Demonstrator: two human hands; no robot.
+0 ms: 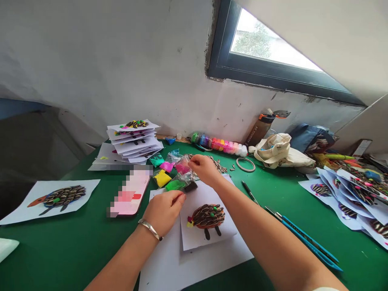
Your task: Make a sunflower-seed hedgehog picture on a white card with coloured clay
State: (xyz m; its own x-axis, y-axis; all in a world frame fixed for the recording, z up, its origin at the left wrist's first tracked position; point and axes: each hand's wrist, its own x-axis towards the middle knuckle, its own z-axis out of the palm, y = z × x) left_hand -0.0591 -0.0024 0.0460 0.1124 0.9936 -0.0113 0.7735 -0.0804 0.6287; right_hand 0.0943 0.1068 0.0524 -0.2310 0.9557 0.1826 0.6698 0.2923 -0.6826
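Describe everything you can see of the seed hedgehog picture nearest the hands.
The hedgehog picture is a white paper sheet lying flat on a larger sheet on the green table. Its domed body is of striped seeds with green and red dots, a yellow and pink snout pointing left, two dark legs below. The left hand lies at its left edge.

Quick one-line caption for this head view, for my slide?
Right hand pinches a small pink-filled bag while left hand rests beside a seed hedgehog picture on the green table.
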